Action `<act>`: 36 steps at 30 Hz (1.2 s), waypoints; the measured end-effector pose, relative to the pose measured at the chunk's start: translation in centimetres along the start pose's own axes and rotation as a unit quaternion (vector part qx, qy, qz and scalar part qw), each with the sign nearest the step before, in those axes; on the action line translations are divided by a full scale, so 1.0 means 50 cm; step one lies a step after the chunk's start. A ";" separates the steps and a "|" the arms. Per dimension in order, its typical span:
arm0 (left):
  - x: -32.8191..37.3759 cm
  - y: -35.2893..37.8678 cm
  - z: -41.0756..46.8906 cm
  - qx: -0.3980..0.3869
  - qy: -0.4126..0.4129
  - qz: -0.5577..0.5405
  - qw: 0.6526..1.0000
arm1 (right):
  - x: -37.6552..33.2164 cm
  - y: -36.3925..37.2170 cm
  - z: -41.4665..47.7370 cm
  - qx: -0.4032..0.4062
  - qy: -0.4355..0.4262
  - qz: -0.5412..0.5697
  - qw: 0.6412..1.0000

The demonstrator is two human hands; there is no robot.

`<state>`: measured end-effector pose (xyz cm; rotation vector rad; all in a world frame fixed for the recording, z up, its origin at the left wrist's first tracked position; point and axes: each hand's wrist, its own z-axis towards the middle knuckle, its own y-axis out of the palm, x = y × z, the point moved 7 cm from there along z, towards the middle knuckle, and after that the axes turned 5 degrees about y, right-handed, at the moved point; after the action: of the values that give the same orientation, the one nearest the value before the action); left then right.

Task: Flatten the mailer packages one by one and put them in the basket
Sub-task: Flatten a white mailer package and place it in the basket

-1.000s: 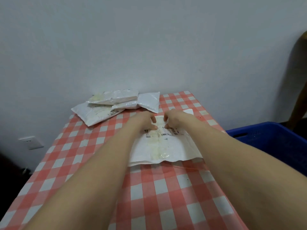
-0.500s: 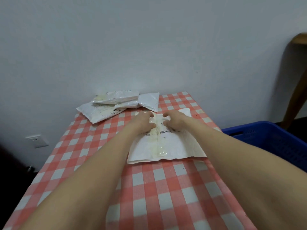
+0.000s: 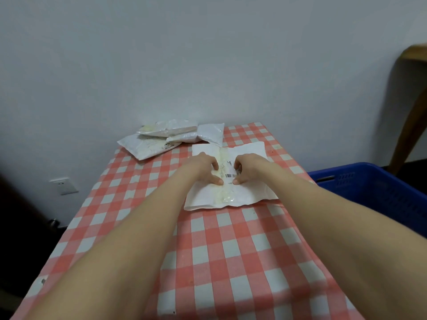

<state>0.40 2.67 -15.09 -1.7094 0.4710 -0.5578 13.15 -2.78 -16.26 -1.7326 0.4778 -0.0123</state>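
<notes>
Both hands have slid back along the white plastic mailer package (image 3: 251, 195) near the right edge of the red-checked table (image 3: 231, 250), left hand (image 3: 204, 168) and right hand (image 3: 250, 168) pressing its middle with bent fingertips, pinching nothing, so I judge it nearly ready for the blue plastic basket (image 3: 369, 181).

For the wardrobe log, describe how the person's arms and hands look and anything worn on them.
The left hand and right hand are bare: no gloves, and no rings or watch can be seen. The left forearm and right forearm are bare too, with no sleeve in view down to the frame's edge. No bracelets or markings show.
</notes>
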 end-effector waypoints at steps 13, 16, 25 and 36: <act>0.028 -0.005 0.002 0.061 0.026 0.039 0.997 | -0.011 0.006 0.000 0.072 -0.002 -0.038 0.997; 0.016 0.001 -0.012 0.071 0.019 0.011 0.997 | -0.005 0.011 -0.012 0.061 0.006 -0.022 0.998; 0.005 -0.022 -0.084 0.053 0.042 -0.076 0.995 | 0.004 -0.024 -0.092 0.041 -0.015 0.012 0.999; 0.037 0.016 -0.107 0.021 0.057 0.070 0.996 | -0.009 0.022 -0.095 0.005 -0.023 -0.079 0.997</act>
<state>-1.29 -2.77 -14.79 -1.5960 0.6512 -0.5627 11.14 -7.24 -16.10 -1.7535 0.3058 -0.0885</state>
